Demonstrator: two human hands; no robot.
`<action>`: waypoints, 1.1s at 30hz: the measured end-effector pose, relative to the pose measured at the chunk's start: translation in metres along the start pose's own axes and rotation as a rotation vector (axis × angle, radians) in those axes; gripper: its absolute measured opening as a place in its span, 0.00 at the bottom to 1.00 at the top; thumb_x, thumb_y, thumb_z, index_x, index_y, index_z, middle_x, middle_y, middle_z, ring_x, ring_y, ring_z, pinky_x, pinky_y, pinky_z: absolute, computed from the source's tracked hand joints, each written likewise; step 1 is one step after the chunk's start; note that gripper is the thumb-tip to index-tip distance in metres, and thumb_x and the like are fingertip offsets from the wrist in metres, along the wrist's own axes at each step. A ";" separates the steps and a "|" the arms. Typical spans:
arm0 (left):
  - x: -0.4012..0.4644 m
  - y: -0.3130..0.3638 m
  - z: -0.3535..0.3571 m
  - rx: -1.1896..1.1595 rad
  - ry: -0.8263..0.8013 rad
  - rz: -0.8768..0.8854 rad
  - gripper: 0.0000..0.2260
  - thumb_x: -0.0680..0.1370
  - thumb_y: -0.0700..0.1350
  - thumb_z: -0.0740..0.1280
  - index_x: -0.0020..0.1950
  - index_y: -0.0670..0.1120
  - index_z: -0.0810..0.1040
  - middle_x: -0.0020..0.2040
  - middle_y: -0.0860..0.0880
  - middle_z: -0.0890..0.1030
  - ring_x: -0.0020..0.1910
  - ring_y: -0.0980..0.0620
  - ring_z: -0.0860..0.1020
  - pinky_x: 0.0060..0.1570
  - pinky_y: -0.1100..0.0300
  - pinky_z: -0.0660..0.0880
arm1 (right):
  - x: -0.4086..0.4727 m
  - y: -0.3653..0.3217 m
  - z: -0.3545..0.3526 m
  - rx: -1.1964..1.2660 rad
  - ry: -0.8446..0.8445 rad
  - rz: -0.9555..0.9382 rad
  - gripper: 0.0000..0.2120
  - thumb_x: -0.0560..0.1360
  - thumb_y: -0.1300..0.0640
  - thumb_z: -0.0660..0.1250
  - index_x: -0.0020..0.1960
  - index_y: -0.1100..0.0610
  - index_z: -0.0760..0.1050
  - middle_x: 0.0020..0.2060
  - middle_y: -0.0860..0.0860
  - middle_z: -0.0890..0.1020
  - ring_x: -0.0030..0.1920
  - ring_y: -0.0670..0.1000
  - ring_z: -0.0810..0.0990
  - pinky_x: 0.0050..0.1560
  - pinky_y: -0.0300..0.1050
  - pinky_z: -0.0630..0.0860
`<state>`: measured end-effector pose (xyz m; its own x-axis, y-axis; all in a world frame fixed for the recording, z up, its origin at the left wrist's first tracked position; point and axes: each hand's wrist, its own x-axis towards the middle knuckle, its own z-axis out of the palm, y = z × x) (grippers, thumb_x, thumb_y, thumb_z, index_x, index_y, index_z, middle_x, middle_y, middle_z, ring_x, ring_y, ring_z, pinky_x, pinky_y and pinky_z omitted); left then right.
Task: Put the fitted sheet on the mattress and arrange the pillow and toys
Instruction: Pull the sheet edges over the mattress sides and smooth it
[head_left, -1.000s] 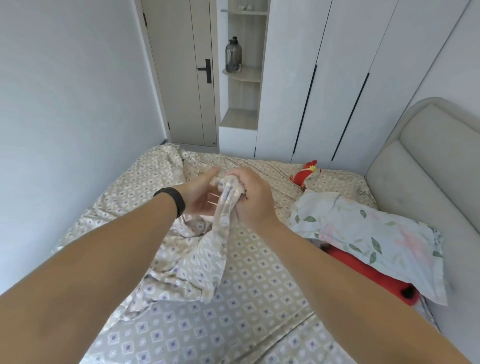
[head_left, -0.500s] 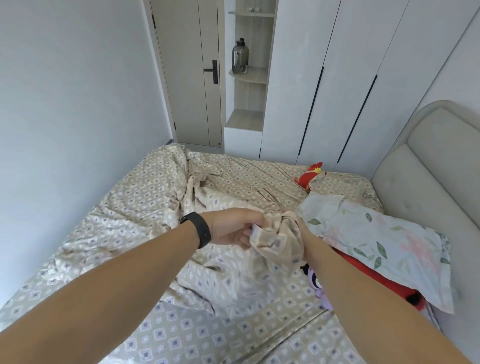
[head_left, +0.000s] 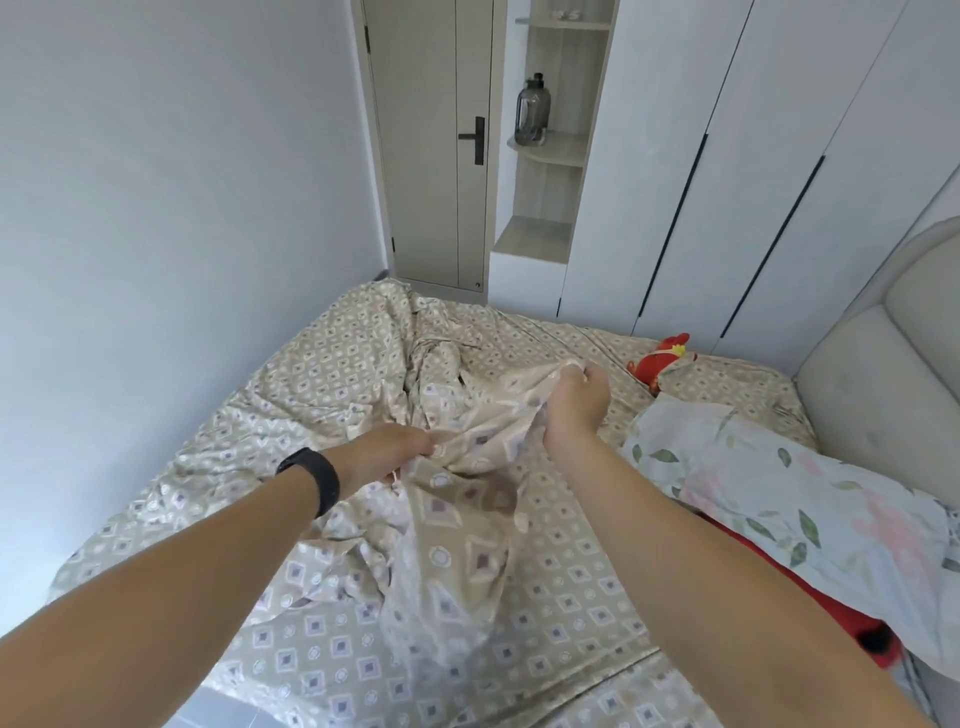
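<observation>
both hands grip the fitted sheet (head_left: 457, 525), heaped loose across the middle of the bed. the left hand (head_left: 382, 457) clutches a fold low at 9 o'clock; the right hand (head_left: 574, 410) pinches a raised edge at 1 o'clock, nearer the pillow (head_left: 779, 483). the held span runs 8 to 2 o'clock, the bulk trailing toward 11; which corner this is looks uncertain.

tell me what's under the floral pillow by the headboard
A red plush toy pokes out from beneath the floral pillow, lying on the patterned sheet. Only its red edge and a dark tip show; the pillow covers the rest, so its shape can't be told.
</observation>
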<state>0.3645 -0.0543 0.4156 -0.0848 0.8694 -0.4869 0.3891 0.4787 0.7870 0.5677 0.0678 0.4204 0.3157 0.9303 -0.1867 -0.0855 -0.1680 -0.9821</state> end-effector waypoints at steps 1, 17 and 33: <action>0.004 0.001 0.007 -0.030 0.060 0.039 0.07 0.79 0.51 0.65 0.53 0.51 0.78 0.45 0.54 0.78 0.44 0.54 0.75 0.43 0.59 0.71 | 0.000 -0.009 0.002 0.032 0.064 -0.102 0.06 0.77 0.60 0.59 0.49 0.60 0.74 0.42 0.52 0.77 0.40 0.53 0.74 0.41 0.48 0.69; 0.031 0.084 0.187 0.068 -0.360 0.271 0.18 0.83 0.60 0.57 0.62 0.50 0.76 0.61 0.50 0.77 0.57 0.50 0.75 0.58 0.55 0.69 | 0.076 -0.007 -0.209 -0.057 0.485 0.000 0.16 0.79 0.61 0.54 0.63 0.60 0.75 0.54 0.55 0.79 0.37 0.50 0.77 0.35 0.41 0.70; 0.050 0.048 0.186 0.123 -0.214 0.107 0.18 0.84 0.56 0.58 0.46 0.42 0.74 0.36 0.46 0.74 0.31 0.49 0.71 0.35 0.58 0.70 | 0.028 0.071 -0.195 -0.388 -0.033 0.222 0.27 0.78 0.46 0.65 0.75 0.51 0.65 0.65 0.55 0.76 0.57 0.56 0.77 0.60 0.55 0.78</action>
<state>0.5491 -0.0112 0.3588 0.1539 0.8621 -0.4828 0.4947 0.3558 0.7929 0.7550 0.0182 0.3405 0.2987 0.8667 -0.3996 0.2149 -0.4690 -0.8566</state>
